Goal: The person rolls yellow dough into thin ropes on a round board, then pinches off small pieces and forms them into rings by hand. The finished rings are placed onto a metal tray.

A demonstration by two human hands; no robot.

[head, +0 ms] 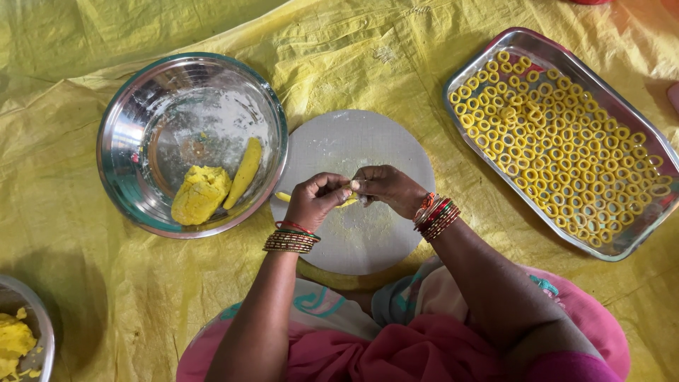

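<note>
The left hand (pixel 316 200) and right hand (pixel 385 188) meet fingertip to fingertip over the round board (pixel 368 141), both pinching a thin strip of yellow dough (pixel 285 197) between them; its free end pokes out at nine o'clock from the left hand. The strip is slim, soft and bright yellow. Both wrists carry bangles and angle inward from six o'clock. At ten o'clock sits a steel bowl (pixel 141 106) holding a dough lump (pixel 201 194). At two o'clock a steel tray (pixel 636 244) is filled with small dough rings (pixel 559 141), all on a yellow sheet (pixel 85 269)
</note>
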